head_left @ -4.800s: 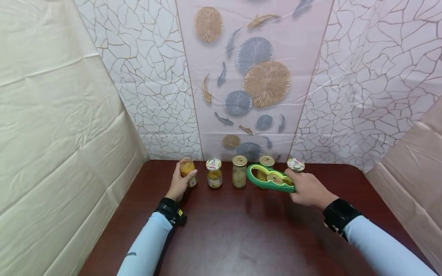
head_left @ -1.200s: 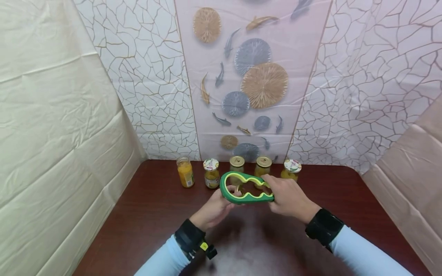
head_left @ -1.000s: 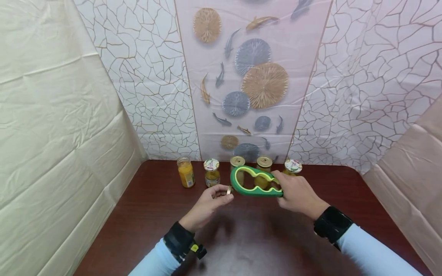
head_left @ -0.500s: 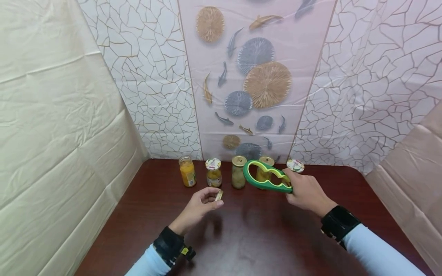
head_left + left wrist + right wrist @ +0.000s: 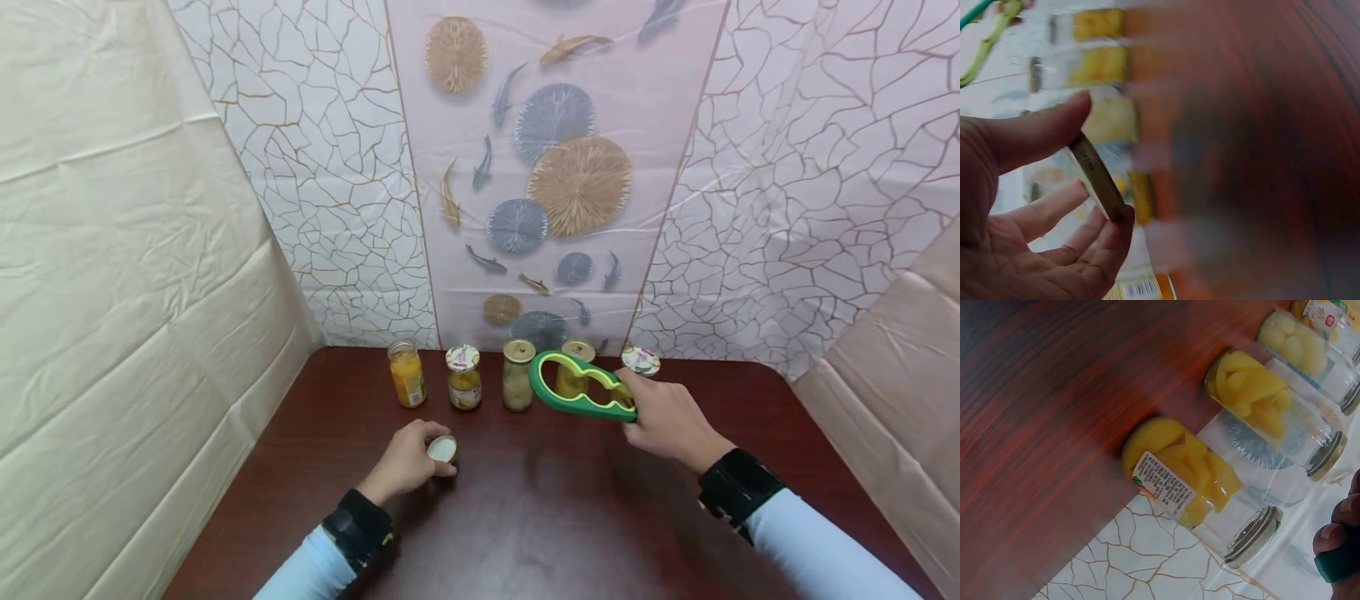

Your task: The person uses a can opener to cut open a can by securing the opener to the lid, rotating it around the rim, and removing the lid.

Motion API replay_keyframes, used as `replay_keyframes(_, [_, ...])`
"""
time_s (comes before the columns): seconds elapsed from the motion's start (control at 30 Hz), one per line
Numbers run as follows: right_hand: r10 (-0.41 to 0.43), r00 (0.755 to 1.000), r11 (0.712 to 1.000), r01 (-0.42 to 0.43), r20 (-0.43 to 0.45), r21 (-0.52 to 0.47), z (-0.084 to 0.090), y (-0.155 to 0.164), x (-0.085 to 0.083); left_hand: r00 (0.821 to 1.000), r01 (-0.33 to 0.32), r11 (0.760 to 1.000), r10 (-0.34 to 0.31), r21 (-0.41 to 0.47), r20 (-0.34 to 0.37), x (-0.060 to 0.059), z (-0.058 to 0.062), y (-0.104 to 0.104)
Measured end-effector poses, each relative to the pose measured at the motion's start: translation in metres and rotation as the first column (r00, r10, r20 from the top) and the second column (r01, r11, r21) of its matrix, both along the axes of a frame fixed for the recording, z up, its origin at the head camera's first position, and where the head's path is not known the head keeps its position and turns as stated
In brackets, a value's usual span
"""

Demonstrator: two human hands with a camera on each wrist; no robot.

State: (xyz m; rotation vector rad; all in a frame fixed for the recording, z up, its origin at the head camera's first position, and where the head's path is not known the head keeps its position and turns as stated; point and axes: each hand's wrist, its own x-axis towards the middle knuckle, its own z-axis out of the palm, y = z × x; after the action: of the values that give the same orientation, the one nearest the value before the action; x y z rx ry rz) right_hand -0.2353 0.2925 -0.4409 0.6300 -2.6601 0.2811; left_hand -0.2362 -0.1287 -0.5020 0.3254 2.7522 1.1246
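Note:
My left hand [image 5: 405,463] pinches a gold jar lid [image 5: 442,449] between thumb and fingers, low over the table in front of the jars. The lid's pale inner side faces up in the head view; in the left wrist view its rim [image 5: 1099,178] shows edge-on. My right hand [image 5: 670,417] grips a green jar opener [image 5: 573,404] with a scalloped yellow-green inner edge, held in front of the right-hand jars. At the row's left end stands a lidless jar of orange contents [image 5: 407,379].
To the right of the lidless jar stand a jar with a patterned white lid [image 5: 464,379], a gold-lidded jar of pale fruit [image 5: 518,379], a gold-lidded jar of yellow fruit [image 5: 1254,387] and another yellow-fruit jar [image 5: 1179,469]. A patterned cloth [image 5: 577,183] hangs behind the dark red table [image 5: 525,517].
My left hand, earlier on the orange jar, later at the opener with the lid, has moved left and toward me, turning the lid's inside up. The opener has shifted back right.

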Motion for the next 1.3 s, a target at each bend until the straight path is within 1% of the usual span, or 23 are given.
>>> replay_keyframes(0.07, [-0.002,1.0,1.0,0.002,-0.002,0.007,0.0,0.001,0.0,0.999,-0.025,0.996,0.023,-0.09,-0.03,-0.002,-0.004,-0.006])
replay_keyframes(0.17, [0.003,1.0,1.0,-0.003,0.001,0.011,0.0,0.002,-0.001,0.997,-0.075,0.979,0.068,-0.19,-0.043,-0.003,-0.009,-0.014])
replay_keyframes(0.23, [0.006,1.0,1.0,-0.006,-0.001,0.01,0.0,0.002,-0.001,0.994,-0.104,0.966,0.096,-0.237,-0.044,-0.003,-0.012,-0.02])
replay_keyframes(0.33, [0.005,1.0,1.0,-0.005,0.005,0.0,0.001,0.002,0.0,0.991,-0.135,0.952,0.13,-0.275,-0.037,-0.002,-0.013,-0.029])
replay_keyframes(0.43, [0.0,1.0,1.0,0.0,0.006,-0.023,0.003,0.002,0.001,0.988,-0.153,0.946,0.151,-0.286,-0.028,-0.004,-0.013,-0.037])
replay_keyframes(0.53, [-0.003,1.0,0.999,0.003,0.008,-0.039,0.006,0.002,0.002,0.986,-0.16,0.945,0.164,-0.286,-0.01,-0.007,-0.012,-0.042])
replay_keyframes(0.7, [-0.013,1.0,0.999,0.013,0.013,-0.042,0.008,0.001,0.004,0.986,-0.166,0.947,0.166,-0.276,-0.022,-0.014,-0.016,-0.048])
replay_keyframes(0.8, [-0.019,1.0,0.999,0.02,0.017,-0.041,0.008,0.001,0.004,0.985,-0.172,0.947,0.169,-0.272,-0.035,-0.016,-0.017,-0.05])
replay_keyframes(0.97, [-0.02,1.0,0.999,0.021,0.014,-0.035,0.008,0.001,0.004,0.986,-0.165,0.945,0.158,-0.281,-0.046,-0.018,-0.019,-0.052])
replay_keyframes(1.1, [-0.024,1.0,0.999,0.024,0.007,-0.031,0.008,0.003,0.004,0.986,-0.165,0.942,0.162,-0.294,-0.034,-0.019,-0.02,-0.053])
replay_keyframes(1.3, [-0.05,0.998,0.998,0.049,-0.025,-0.044,0.008,0.008,0.005,0.987,-0.157,0.939,0.16,-0.305,-0.013,-0.02,-0.017,-0.053])
